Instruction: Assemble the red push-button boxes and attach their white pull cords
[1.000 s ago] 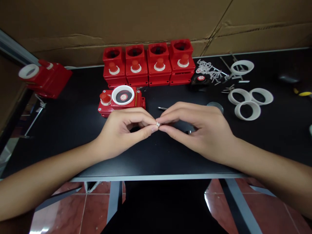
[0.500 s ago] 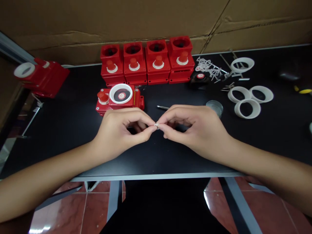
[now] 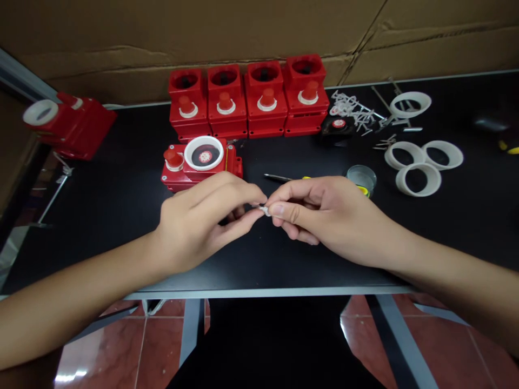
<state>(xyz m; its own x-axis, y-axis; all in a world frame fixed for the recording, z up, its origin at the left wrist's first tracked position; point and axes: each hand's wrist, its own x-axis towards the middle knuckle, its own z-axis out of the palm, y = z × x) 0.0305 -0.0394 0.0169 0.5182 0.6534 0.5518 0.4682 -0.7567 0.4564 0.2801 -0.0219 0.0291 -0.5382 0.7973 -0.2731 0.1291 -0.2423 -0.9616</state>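
Between my fingertips, above the front half of the dark table, is a small whitish piece (image 3: 265, 210), too small to make out fully. My left hand (image 3: 206, 221) pinches it from the left with thumb and forefinger. From the other side my right hand (image 3: 320, 216) grips it, thumb on top. Just behind my left hand lies a red box-shaped unit (image 3: 178, 178) with a red knob and a white ring around a dark round face. A screwdriver (image 3: 279, 177) with a yellow-marked handle lies behind my right hand, which partly hides it.
Several red units (image 3: 265, 119) stand in a row along the cardboard wall (image 3: 243, 32); another red unit (image 3: 87, 129) sits at far left. To the right are white rings (image 3: 419, 181), a clear dish (image 3: 362, 175), a heap of small white pieces (image 3: 344, 102) and a black part (image 3: 336, 129).
My right hand has turned, so its thumb now lies over the small piece and its other fingers show below. The left fingers have shifted slightly. The view has moved a little.
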